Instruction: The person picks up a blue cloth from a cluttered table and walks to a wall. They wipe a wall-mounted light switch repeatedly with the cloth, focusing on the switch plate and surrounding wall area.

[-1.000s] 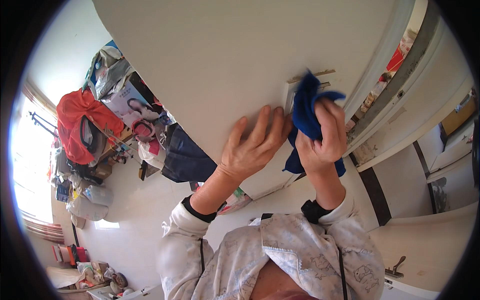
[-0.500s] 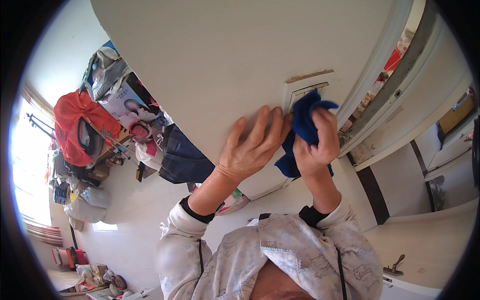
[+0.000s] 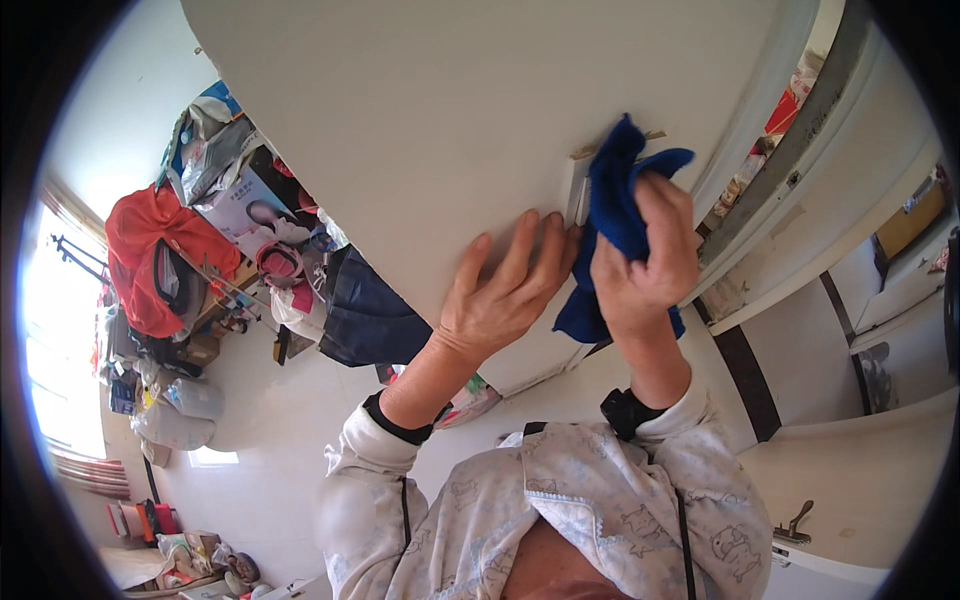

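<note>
My right hand [image 3: 655, 265] grips a blue cloth [image 3: 616, 205] bunched between its thumb and fingers. The cloth lies over a white wall switch plate [image 3: 577, 192], covering most of it; only the left edge and part of the top show. One end of the cloth hangs below the hand. Beside the plate, my left hand [image 3: 500, 300] rests against the white wall [image 3: 430, 130], fingers spread and nothing in them. Its fingertips come close to the cloth's left side.
A white door frame [image 3: 765, 130] stands right of the switch. Left, past the wall's edge, are a red cloth bundle [image 3: 140, 250], a dark blue bag [image 3: 370, 315] and a printed box [image 3: 245, 205]. Clear plastic bags [image 3: 175, 420] sit on the floor. A door handle [image 3: 795, 523] shows at lower right.
My right hand has shifted slightly up and right with the cloth, which now covers the plate's upper right part. My left hand stays in place on the wall.
</note>
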The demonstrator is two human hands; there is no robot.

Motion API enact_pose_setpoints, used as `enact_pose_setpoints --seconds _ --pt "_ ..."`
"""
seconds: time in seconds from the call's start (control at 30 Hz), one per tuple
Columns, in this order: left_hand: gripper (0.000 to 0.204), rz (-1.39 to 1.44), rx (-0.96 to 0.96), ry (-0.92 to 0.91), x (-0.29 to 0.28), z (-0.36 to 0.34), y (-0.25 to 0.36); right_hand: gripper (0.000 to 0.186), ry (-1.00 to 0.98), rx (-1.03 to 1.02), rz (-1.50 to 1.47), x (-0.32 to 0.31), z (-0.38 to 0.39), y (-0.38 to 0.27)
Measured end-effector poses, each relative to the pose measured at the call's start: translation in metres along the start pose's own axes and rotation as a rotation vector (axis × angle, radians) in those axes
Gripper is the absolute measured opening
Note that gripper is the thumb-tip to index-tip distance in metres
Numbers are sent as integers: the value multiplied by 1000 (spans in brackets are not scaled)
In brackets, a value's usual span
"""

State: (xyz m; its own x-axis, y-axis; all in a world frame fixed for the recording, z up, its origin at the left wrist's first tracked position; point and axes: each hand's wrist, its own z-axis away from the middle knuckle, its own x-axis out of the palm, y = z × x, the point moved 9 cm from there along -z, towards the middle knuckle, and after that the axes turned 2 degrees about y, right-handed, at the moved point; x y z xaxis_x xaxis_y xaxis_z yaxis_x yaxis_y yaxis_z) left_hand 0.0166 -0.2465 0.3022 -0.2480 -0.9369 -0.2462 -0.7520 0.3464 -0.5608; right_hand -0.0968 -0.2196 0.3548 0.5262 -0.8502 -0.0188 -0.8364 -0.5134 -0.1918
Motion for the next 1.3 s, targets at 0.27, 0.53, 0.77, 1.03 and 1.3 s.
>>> enact_pose_setpoints --seconds 0.27,0.53,0.77,1.03,1.3 --pt "40 13 32 -33 1 2 0 39 -37 43 -93 -14 14 10" --pt "50 -141 21 -37 7 1 4 34 33 146 -93 -30 20 26" --pt "50 -108 27 -76 7 4 5 44 -34 94 -31 -3 8 14" --pt "45 -67 34 -35 6 5 4 50 -14 49 -85 -6 4 11" --pt "36 4 34 -54 8 8 4 53 -141 -67 -160 4 9 -6"
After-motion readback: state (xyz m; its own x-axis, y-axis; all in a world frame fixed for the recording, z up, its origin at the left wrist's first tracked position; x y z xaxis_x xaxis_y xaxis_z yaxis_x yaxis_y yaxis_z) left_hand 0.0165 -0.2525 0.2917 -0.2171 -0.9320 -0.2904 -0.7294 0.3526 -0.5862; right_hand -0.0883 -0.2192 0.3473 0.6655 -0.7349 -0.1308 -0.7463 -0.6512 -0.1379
